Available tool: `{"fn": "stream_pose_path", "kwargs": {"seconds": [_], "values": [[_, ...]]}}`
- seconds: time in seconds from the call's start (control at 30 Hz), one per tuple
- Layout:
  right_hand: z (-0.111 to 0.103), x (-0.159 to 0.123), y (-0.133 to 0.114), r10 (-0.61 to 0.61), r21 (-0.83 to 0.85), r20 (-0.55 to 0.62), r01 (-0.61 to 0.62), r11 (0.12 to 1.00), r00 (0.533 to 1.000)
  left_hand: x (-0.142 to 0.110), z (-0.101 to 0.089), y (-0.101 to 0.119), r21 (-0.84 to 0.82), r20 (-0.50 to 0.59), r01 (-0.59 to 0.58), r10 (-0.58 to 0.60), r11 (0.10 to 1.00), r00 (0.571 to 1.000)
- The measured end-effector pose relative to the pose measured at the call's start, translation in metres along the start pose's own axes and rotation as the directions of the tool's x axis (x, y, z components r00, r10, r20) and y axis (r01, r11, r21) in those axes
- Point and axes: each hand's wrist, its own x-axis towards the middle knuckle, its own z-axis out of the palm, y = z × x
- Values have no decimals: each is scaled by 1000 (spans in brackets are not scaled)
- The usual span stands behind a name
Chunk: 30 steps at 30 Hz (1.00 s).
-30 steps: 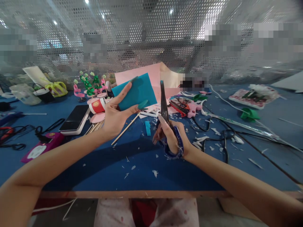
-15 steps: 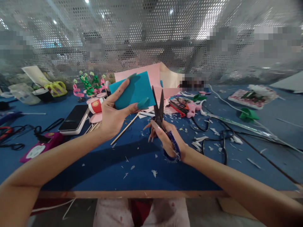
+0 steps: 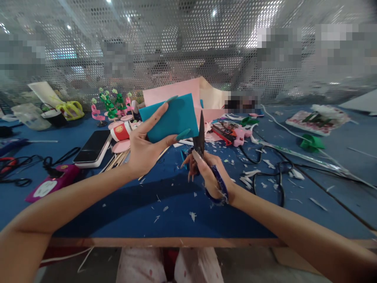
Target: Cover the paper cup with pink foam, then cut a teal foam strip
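In the head view, my left hand (image 3: pixel 144 147) grips a blue sheet of paper (image 3: pixel 175 118) between thumb and fingers, raised above the table. My right hand (image 3: pixel 212 171) is wrapped around the handles of a pair of scissors (image 3: pixel 201 135) with dark blades. The blades point upward and look closed, right beside the paper's lower right corner. Below them, near my right fingertips, hangs or lies a narrow blue strip (image 3: pixel 184 158); I cannot tell whether it is attached. Part of the handles is hidden by my hand.
White paper scraps (image 3: pixel 193 215) litter the blue table (image 3: pixel 118 216). To the left are a phone-like device (image 3: pixel 94 145), a purple box (image 3: pixel 54 181) and a red-and-white paper cup (image 3: pixel 120 131). Pink sheets (image 3: pixel 173 90) stand behind; a pink glue gun (image 3: pixel 241 135) and black cables (image 3: pixel 281 177) lie right.
The scissor blades have gone from spread to closed. The blue paper has shifted slightly right and down, and the narrow blue strip shows more clearly beneath the blades.
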Motion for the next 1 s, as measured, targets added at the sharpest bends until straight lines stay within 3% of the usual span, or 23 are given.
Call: {"fn": "stream_pose_path", "kwargs": {"seconds": [0.23, 0.57, 1.0], "values": [[2, -2, 3, 35, 21, -37, -34, 999, 999, -2, 1, -2, -14, 10, 11, -11, 1000, 1000], [1, -1, -3, -22, -52, -64, 19, 998, 998, -4, 4, -1, -16, -13, 17, -17, 1000, 1000], [1, -1, -5, 32, -106, -90, -42, 994, 995, -6, 4, 0, -19, -24, 22, -22, 1000, 999]]}}
